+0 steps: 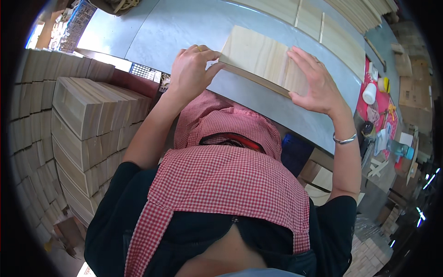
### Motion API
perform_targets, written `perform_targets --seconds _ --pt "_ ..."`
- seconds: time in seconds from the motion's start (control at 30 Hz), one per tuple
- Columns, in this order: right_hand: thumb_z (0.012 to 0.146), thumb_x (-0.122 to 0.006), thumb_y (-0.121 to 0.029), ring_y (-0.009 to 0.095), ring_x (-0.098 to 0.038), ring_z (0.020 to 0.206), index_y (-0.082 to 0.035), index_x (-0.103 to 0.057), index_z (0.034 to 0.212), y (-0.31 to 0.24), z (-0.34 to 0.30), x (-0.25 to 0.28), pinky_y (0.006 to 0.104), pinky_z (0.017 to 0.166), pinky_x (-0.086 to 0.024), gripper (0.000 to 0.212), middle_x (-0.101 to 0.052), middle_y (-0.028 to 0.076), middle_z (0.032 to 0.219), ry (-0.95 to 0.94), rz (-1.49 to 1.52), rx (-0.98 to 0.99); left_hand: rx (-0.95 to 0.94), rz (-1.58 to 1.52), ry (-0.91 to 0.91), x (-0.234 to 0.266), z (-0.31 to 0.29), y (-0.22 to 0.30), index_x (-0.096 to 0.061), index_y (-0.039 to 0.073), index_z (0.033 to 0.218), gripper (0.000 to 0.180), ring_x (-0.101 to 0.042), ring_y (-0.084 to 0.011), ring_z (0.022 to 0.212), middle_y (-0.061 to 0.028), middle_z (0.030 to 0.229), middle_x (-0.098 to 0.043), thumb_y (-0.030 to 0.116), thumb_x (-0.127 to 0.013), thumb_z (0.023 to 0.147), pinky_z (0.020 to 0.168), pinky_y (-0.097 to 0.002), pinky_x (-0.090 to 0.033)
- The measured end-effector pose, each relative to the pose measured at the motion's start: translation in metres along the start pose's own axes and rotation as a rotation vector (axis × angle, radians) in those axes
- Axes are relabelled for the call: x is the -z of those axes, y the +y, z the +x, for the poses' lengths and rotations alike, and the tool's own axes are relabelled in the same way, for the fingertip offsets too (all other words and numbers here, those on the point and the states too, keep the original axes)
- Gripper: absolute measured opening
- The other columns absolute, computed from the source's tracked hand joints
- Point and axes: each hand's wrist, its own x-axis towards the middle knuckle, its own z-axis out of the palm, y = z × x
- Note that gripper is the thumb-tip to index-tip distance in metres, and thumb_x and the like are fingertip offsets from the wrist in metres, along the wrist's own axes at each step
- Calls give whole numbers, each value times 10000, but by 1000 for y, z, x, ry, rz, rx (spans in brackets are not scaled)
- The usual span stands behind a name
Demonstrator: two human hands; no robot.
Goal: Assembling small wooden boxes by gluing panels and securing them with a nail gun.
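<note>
A flat, pale wooden box (258,55) with a grained top panel rests on or just above the grey tabletop in front of me; I cannot tell whether it touches. My left hand (196,67) pinches its near left corner between thumb and fingers. At the opposite end, my right hand (315,82) grips the box, thumb at the near edge and fingers over the top. Its underside and inside are hidden.
Tall stacks of wooden pieces (83,108) rise at my left. Wooden panels (341,51) lie along the table's far right. Beyond the right edge are a white bottle (369,93) and a clear bottle with a blue cap (402,150). A basket (114,5) stands at the far left.
</note>
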Motion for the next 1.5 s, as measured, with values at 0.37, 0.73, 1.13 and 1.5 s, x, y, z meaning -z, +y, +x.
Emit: perform_targets --seconds 0.37,0.73,1.13,1.5 --pt "660 -810 -170 303 -534 1289 -88 -470 1480 2 5 -13 386 1108 -434 892 -484 100 1492 -17 -11 -40 161 -84 -97 2 0 10 -785 18 981 214 -642 -209 838 -78 943 -742 192 -778 856 859 -344 -480" --pt "865 -699 -12 203 -625 850 -14 -698 1104 22 -69 -7 297 780 -513 239 -676 71 1015 646 192 -395 137 -103 -54 2 0 10 -775 -16 950 168 -643 -216 796 -97 917 -740 106 -785 835 775 -338 -508" --pt "838 -708 18 190 -518 576 -12 -684 890 -15 -121 -52 299 561 -427 64 -623 52 777 594 94 -583 188 -56 -113 8 6 16 -764 -33 931 156 -655 -221 810 -110 935 -741 71 -797 819 752 -338 -517" --pt "836 -688 32 197 -504 570 -15 -684 872 -1 -122 -47 319 545 -399 59 -599 60 718 494 220 -546 138 15 -170 12 7 7 -758 -25 960 185 -667 -235 848 -114 988 -734 84 -802 817 773 -331 -526"
